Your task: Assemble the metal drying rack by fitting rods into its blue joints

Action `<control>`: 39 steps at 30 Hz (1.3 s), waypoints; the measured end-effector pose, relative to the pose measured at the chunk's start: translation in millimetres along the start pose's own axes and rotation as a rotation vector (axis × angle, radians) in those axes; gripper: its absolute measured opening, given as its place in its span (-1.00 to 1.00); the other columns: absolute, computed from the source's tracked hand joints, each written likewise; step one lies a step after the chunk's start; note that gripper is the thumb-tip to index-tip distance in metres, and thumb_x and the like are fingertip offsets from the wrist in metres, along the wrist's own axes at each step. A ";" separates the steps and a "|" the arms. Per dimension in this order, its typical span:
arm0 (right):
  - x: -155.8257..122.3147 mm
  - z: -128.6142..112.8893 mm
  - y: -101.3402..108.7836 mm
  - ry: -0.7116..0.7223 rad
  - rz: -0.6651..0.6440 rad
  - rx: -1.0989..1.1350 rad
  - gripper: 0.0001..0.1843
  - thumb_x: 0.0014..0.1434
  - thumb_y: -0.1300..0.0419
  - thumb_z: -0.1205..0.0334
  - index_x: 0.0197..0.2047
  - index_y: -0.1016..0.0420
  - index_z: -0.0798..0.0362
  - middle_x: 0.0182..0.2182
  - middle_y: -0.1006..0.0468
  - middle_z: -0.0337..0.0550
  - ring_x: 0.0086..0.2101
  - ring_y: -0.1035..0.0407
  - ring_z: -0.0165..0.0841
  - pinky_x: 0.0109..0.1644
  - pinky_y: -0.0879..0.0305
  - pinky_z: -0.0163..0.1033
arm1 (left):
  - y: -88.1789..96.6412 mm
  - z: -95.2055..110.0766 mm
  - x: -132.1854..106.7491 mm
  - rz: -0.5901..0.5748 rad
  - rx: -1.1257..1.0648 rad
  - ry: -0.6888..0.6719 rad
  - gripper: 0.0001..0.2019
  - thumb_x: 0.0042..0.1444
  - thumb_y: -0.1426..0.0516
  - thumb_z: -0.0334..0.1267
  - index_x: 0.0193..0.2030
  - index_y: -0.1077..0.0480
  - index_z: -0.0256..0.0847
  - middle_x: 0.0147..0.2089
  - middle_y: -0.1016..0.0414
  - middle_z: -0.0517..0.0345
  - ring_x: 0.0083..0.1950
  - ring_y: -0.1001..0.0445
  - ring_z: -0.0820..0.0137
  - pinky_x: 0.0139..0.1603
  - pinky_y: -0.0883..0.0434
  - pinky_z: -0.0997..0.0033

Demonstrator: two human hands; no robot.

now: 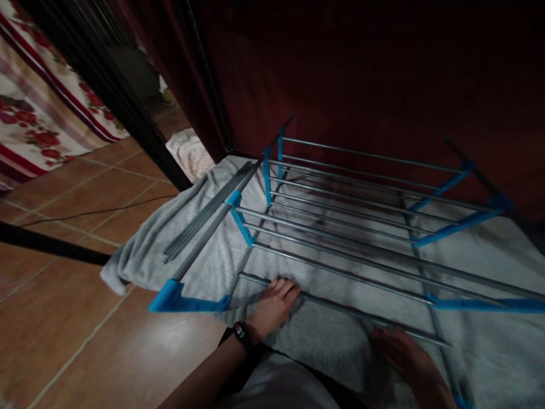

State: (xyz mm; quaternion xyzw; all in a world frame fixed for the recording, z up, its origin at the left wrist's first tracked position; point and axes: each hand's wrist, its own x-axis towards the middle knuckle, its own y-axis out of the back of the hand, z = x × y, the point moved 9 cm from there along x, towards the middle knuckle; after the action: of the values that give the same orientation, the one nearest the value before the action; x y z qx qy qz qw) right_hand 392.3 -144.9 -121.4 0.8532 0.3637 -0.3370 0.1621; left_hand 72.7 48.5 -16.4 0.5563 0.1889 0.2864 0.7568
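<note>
A partly built drying rack of grey metal rods and blue plastic joints (pixel 240 218) lies across a grey blanket (pixel 332 352). My left hand (pixel 276 304), with a dark fitness band on the wrist, is closed over the nearest metal rod (pixel 340 307), close to its left end. Farther along that rod, my right hand (pixel 402 352) is at its near side with the fingers against it; part of its grip is dark and hard to see. The rod's left end is by the rack's side bar (pixel 238 278), and its right end is close to the opposite side bar (pixel 438 324).
Several loose grey rods (pixel 208 210) lie on the blanket left of the rack. Dark red curtain (pixel 340 74) hangs behind. A black post (pixel 140 125) stands at left, above a tiled floor (pixel 85 295) with a thin cable (pixel 97 212). Flowered fabric (pixel 46 113) hangs beyond.
</note>
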 end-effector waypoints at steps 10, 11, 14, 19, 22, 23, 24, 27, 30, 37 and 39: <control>-43.7 -54.9 -90.4 0.412 -0.132 -0.290 -0.38 0.01 -0.34 -0.36 -0.14 -0.64 0.03 -0.14 -0.69 0.04 -0.12 -0.58 -0.03 0.03 -0.52 0.04 | 7.2 3.6 -2.6 0.164 0.003 -0.010 -0.74 0.39 -0.09 -0.24 0.17 -0.40 -0.12 0.05 -0.48 0.07 0.10 -0.40 0.27 0.28 -0.33 0.15; -47.0 -66.5 -101.2 0.533 -0.127 -0.367 -0.42 0.13 -0.26 -0.34 -0.11 -0.63 0.02 -0.11 -0.68 0.03 -0.09 -0.57 -0.05 0.07 -0.50 0.04 | 8.0 4.0 -2.8 0.174 0.004 -0.014 -0.74 0.40 -0.09 -0.23 0.17 -0.40 -0.12 0.05 -0.49 0.06 0.10 -0.40 0.27 0.28 -0.33 0.15; -61.3 -99.6 -131.2 0.936 -0.005 -0.590 -0.55 0.35 -0.08 -0.17 0.01 -0.58 -0.02 -0.01 -0.63 0.01 0.05 -0.49 -0.08 0.21 -0.39 0.10 | 8.2 4.4 -3.5 0.191 0.004 -0.028 -0.74 0.41 -0.07 -0.23 0.17 -0.41 -0.11 0.06 -0.50 0.05 0.11 -0.41 0.27 0.29 -0.34 0.12; -62.8 -121.8 -176.6 1.288 0.091 -0.865 -0.64 0.45 0.04 0.16 0.13 -0.49 0.01 0.12 -0.53 0.04 0.16 -0.37 -0.12 0.29 -0.30 0.11 | 1.3 -2.8 -0.4 0.196 0.001 -0.038 -0.72 0.43 -0.03 -0.24 0.20 -0.41 -0.11 0.08 -0.52 0.05 0.10 -0.42 0.24 0.26 -0.34 0.08; -50.1 -126.4 -183.9 1.305 0.159 -0.977 -0.65 0.44 0.05 0.27 0.14 -0.47 0.04 0.09 -0.54 0.05 0.12 -0.37 -0.11 0.26 -0.29 0.12 | -1.7 -6.2 2.3 0.203 -0.002 -0.049 -0.70 0.43 -0.02 -0.24 0.21 -0.41 -0.11 0.08 -0.52 0.05 0.12 -0.42 0.22 0.25 -0.33 0.08; -47.3 -127.3 -184.1 1.304 0.178 -0.996 -0.65 0.43 0.05 0.29 0.14 -0.47 0.04 0.07 -0.55 0.05 0.10 -0.38 -0.11 0.25 -0.29 0.12 | -2.0 -6.6 2.4 0.204 -0.001 -0.049 -0.70 0.44 -0.02 -0.23 0.21 -0.41 -0.11 0.08 -0.52 0.04 0.12 -0.42 0.22 0.25 -0.33 0.08; -45.7 -127.8 -183.9 1.305 0.190 -1.006 -0.64 0.43 0.05 0.30 0.14 -0.47 0.05 0.05 -0.55 0.05 0.09 -0.38 -0.11 0.24 -0.29 0.13 | -2.4 -6.5 2.2 0.199 0.002 -0.049 -0.70 0.44 -0.02 -0.22 0.21 -0.41 -0.11 0.08 -0.52 0.04 0.12 -0.42 0.22 0.25 -0.33 0.08; -48.9 -126.6 -182.1 1.335 0.179 -0.982 -0.62 0.43 0.07 0.32 0.17 -0.44 0.06 0.06 -0.54 0.06 0.12 -0.36 -0.12 0.27 -0.28 0.13 | -4.0 -4.2 0.5 0.161 0.023 -0.053 -0.72 0.43 -0.02 -0.25 0.19 -0.41 -0.11 0.10 -0.51 0.06 0.13 -0.41 0.22 0.28 -0.30 0.07; -59.9 -118.3 -177.7 1.382 0.133 -0.933 -0.64 0.45 0.06 0.29 0.19 -0.42 0.03 0.07 -0.53 0.03 0.14 -0.35 -0.15 0.26 -0.29 0.09 | -4.3 -1.2 -0.3 0.122 0.032 -0.056 -0.73 0.41 -0.04 -0.31 0.19 -0.40 -0.12 0.11 -0.49 0.07 0.14 -0.40 0.23 0.30 -0.27 0.09; -86.6 -71.1 -148.0 1.427 0.118 -1.007 -0.68 0.47 -0.03 0.20 0.20 -0.41 0.03 0.00 -0.57 0.03 0.03 -0.41 -0.13 0.15 -0.26 0.04 | 4.5 2.5 7.6 0.075 0.045 -0.068 -0.76 0.43 -0.04 -0.24 0.15 -0.39 -0.17 0.02 -0.49 0.09 0.05 -0.40 0.25 0.21 -0.28 0.18; -88.8 -60.9 -141.8 1.424 0.105 -1.062 -0.65 0.47 -0.03 0.14 0.23 -0.39 0.04 0.01 -0.58 0.04 0.02 -0.41 -0.12 0.18 -0.22 0.06 | 6.4 4.4 10.9 0.061 0.065 -0.101 -0.76 0.43 -0.04 -0.25 0.15 -0.38 -0.18 0.01 -0.48 0.07 0.06 -0.39 0.25 0.20 -0.27 0.20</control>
State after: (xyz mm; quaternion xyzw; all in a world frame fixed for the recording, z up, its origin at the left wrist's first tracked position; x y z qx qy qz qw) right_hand 271.5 -61.7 -20.4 0.6883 0.4469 0.4942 0.2870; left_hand 82.3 53.6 -8.6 0.6000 0.1427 0.2746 0.7377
